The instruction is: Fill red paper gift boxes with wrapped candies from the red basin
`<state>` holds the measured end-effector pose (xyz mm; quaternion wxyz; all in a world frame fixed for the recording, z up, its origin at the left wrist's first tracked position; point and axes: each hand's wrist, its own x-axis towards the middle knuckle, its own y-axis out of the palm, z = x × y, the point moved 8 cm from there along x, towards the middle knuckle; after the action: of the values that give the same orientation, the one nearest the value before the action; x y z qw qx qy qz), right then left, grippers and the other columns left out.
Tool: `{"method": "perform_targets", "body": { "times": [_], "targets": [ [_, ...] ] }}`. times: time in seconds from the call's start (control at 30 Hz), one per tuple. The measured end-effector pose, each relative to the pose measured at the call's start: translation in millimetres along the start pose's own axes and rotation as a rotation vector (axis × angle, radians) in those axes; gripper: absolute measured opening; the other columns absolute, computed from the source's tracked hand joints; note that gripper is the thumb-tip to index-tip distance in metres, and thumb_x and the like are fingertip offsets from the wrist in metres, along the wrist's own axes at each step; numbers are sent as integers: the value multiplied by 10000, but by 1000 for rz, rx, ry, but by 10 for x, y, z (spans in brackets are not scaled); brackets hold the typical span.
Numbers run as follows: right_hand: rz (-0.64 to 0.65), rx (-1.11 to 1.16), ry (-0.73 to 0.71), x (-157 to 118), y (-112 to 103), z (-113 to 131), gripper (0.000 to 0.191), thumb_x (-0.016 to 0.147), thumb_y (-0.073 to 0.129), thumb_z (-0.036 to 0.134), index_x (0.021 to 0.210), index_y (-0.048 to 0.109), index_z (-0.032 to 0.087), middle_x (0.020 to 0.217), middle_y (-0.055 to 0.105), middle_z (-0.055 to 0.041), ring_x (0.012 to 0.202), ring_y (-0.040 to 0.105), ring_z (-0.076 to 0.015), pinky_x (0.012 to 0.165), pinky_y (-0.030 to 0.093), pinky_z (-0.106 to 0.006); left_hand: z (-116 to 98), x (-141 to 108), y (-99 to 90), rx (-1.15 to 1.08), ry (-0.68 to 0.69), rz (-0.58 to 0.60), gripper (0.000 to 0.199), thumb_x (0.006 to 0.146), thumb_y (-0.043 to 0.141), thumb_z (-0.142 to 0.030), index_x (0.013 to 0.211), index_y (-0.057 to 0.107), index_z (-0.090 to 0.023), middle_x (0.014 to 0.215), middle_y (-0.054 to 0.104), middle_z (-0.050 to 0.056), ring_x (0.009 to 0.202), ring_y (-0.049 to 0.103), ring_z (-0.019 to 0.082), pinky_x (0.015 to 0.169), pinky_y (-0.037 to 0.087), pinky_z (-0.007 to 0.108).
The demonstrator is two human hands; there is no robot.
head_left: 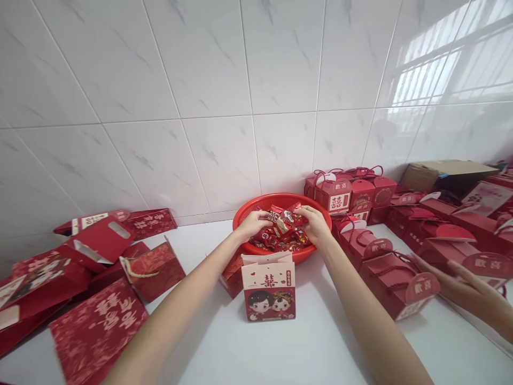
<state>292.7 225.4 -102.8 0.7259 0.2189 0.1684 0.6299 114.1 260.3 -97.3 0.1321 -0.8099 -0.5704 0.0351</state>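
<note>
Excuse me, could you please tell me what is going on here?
A person has the left hand and right hand at the red-wrapped packets in a red basket. In front of it, a cartoon box stands upright on the white table. Red cord-handled boxes stand to the right, where another person's hand reaches in. More red boxes lie to the left.

White surface [280,353] (perhaps a table): basket [240,215], boxes [268,299]
</note>
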Motion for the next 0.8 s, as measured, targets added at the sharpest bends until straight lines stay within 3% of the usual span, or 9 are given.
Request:
{"method": "perform_targets", "body": {
  "times": [0.2, 0.47, 0.63, 0.8],
  "targets": [
    [66, -41, 33, -45, 69, -22, 259, 441, 831, 229, 608, 638, 183, 617, 644, 17, 607, 593, -140, 538, 479, -256, -84, -34, 97, -55, 57, 83, 332, 592, 856, -307, 881, 785, -159, 917, 779, 77, 916, 695, 256, 892, 516, 396],
    [158, -97, 91, -128, 162, -45, 298, 411, 867, 220, 621, 663, 166, 636, 660, -1, 563, 581, -127, 502, 461, -242, -148, -89, 160, -20, 92, 134, 288, 638, 823, -285, 898, 795, -164, 921, 781, 79, 918, 688, 261, 852, 528, 376],
    [50, -46, 8, -72, 58, 3, 276, 433, 856, 249, 615, 660, 184, 619, 656, 3, 565, 576, -132, 527, 483, -262, -39, 9, 15, 88, 89, 21, 290, 689, 680, -149, 962, 772, -183, 920, 775, 63, 874, 691, 213, 816, 534, 328],
    [-58, 24, -68, 5, -67, 38, 270, 447, 836, 289, 609, 633, 215, 565, 631, 20, 532, 539, -135, 506, 467, -270, 83, 137, -110, 300, 56, -26, 194, 602, 638, -67, 664, 753, -211, 720, 747, 49, 791, 691, 244, 784, 517, 330]
  ]
}}
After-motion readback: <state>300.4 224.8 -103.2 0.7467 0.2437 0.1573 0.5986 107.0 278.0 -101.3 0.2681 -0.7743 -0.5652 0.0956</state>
